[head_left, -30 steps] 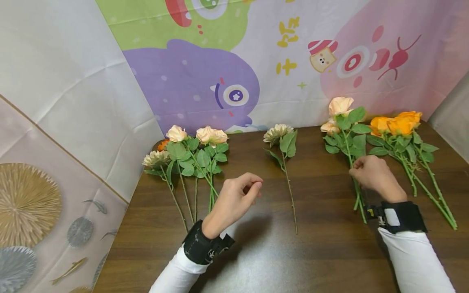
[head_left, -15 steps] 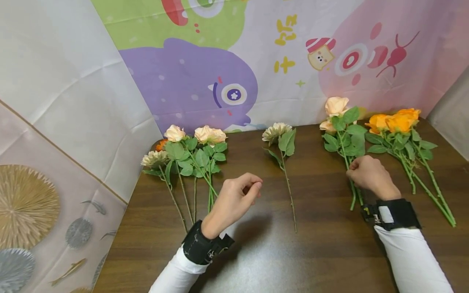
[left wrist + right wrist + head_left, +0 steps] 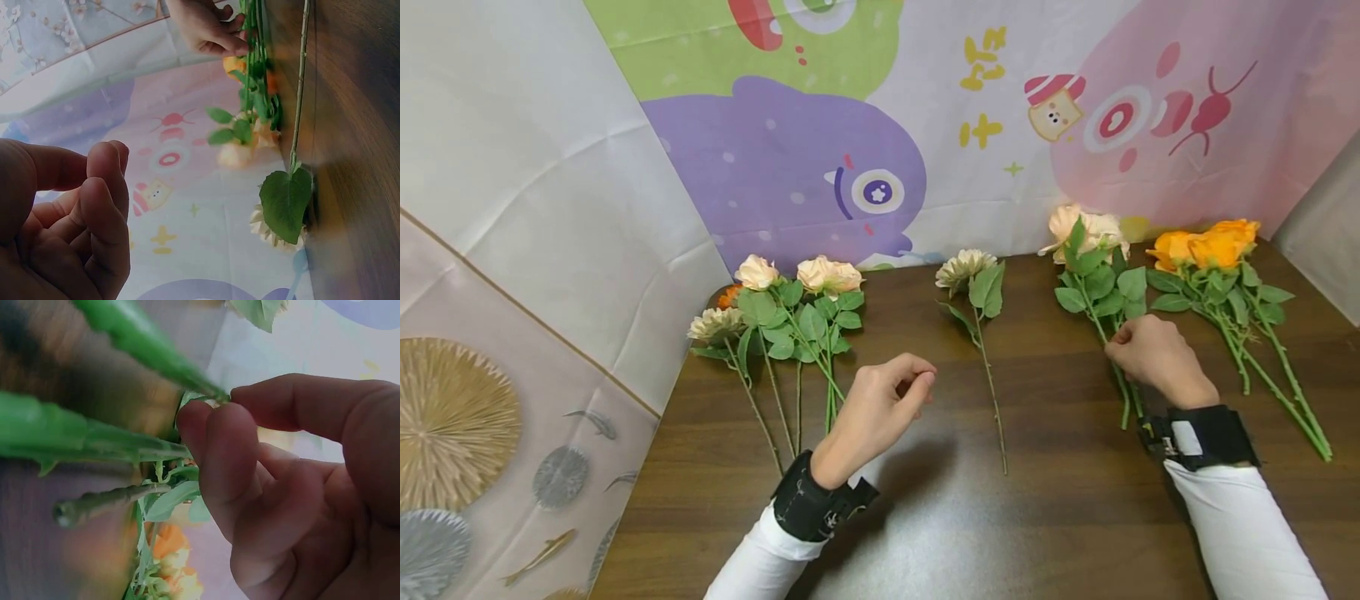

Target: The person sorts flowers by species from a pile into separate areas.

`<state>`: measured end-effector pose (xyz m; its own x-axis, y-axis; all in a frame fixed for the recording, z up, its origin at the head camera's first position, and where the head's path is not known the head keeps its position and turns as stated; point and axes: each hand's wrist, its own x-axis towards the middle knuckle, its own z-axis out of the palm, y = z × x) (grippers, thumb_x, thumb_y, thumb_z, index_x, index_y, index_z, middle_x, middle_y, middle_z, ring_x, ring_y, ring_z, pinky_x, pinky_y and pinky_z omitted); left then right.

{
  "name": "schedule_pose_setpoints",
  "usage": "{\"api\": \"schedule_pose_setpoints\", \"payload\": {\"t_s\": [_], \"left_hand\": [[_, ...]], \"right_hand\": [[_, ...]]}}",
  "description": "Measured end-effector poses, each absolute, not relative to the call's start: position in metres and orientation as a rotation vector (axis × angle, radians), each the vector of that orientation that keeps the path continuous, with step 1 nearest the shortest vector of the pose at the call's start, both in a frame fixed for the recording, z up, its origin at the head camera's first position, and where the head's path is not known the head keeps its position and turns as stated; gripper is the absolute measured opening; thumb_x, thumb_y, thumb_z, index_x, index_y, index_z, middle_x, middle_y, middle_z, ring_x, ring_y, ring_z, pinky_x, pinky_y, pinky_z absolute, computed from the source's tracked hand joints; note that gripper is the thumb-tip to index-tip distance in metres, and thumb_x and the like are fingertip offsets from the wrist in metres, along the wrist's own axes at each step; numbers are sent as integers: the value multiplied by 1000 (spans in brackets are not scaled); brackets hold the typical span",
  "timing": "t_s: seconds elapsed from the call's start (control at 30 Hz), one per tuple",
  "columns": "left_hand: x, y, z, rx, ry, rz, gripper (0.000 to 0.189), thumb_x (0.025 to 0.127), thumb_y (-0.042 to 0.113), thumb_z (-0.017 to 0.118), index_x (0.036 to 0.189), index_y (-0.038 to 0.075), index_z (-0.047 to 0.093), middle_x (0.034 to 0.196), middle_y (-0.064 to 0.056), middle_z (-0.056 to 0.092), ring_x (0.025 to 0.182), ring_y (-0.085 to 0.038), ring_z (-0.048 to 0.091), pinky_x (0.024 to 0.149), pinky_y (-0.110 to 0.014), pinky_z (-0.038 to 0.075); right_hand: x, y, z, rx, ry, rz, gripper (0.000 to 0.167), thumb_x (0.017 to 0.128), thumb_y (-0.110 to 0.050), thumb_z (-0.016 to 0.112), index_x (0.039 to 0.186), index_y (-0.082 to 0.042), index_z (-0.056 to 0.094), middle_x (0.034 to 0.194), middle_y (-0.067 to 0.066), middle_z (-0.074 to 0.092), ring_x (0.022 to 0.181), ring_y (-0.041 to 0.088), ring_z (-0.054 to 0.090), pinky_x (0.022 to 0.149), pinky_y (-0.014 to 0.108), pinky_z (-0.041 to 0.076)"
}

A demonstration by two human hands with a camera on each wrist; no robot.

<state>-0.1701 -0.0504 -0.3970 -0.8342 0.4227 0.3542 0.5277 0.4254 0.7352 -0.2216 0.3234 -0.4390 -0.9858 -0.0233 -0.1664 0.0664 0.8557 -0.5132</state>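
Note:
My right hand (image 3: 1161,360) pinches the green stem (image 3: 150,350) of a peach rose (image 3: 1067,229) between thumb and fingers at the right of the table. Another peach rose (image 3: 1105,237) lies close behind it, their leaves overlapping. In the right wrist view, a second thorny green stem (image 3: 81,434) runs beside the pinched one. My left hand (image 3: 874,414) hovers over the left-middle of the table, fingers loosely curled, holding nothing. Between the hands lies a single cream chrysanthemum-like flower (image 3: 966,271) on a thin stem.
A bunch of peach roses (image 3: 829,275), a cream flower (image 3: 717,327) and a partly hidden orange bloom (image 3: 728,297) lies at the left. Orange roses (image 3: 1217,246) lie at the far right. A cartoon-printed cloth (image 3: 820,167) stands behind the brown wooden table (image 3: 1045,517).
My right hand has shifted slightly left with the pinched stem. The peach rose's bloom has dropped and swung left, beside the other peach bloom. My left hand stays in place.

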Motion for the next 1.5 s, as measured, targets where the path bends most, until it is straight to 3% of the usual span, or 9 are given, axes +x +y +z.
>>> {"api": "schedule_pose_setpoints", "payload": {"t_s": [0.17, 0.43, 0.7, 0.97, 1.13, 1.37, 1.5], "left_hand": [[-170, -51, -397, -863, -2556, -1373, 12, 99, 8, 58, 99, 5, 69, 72, -1, 67, 54, -3, 56, 50, -21, 47], [-171, -52, -397, -883, -2529, -1382, 11, 99, 6, 58, 98, 4, 69, 71, -1, 66, 54, -5, 57, 50, -21, 47], [-170, -51, -398, -888, -2521, -1366, 12, 99, 6, 58, 96, 5, 69, 70, 2, 65, 54, -2, 55, 50, -20, 47], [-171, -51, -398, -889, -2521, -1344, 12, 99, 6, 58, 97, 4, 70, 71, 2, 66, 55, -7, 58, 51, -20, 47], [-170, -50, -398, -888, -2524, -1350, 12, 98, 6, 58, 97, 4, 70, 71, 2, 66, 56, -6, 59, 52, -21, 47], [-169, -50, -397, -884, -2547, -1354, 12, 99, 7, 58, 98, 5, 70, 71, 3, 66, 55, 0, 55, 51, -21, 47], [-169, -49, -397, -882, -2552, -1351, 12, 99, 8, 58, 97, 5, 70, 71, 3, 66, 55, -1, 55, 50, -21, 47]], "right_hand": [[-224, 318, -441, -36, 2836, -770, 24, 93, -23, 61, 84, -3, 70, 61, 1, 60, 56, 17, 57, 50, 32, 40], [-224, 306, -446, -151, 2755, -716, 40, 93, -30, 66, 59, -13, 57, 52, -4, 46, 48, 13, 46, 48, 29, 34], [-223, 297, -449, -212, 2759, -671, 46, 90, -11, 64, 51, -17, 42, 50, -8, 30, 44, 9, 34, 50, 27, 31], [-218, 301, -435, -178, 2768, -770, 35, 95, -11, 63, 61, -7, 56, 50, 1, 55, 47, 16, 56, 51, 30, 42], [-218, 305, -429, -133, 2811, -803, 30, 96, -11, 63, 68, -3, 61, 54, 2, 61, 49, 15, 62, 53, 32, 49], [-220, 314, -434, 18, 2852, -731, 43, 97, -19, 59, 55, -10, 55, 50, 2, 60, 50, 18, 60, 58, 32, 46], [-222, 318, -441, 60, 2842, -687, 45, 96, -19, 56, 52, -10, 55, 47, 2, 60, 48, 19, 60, 61, 38, 50]]}}
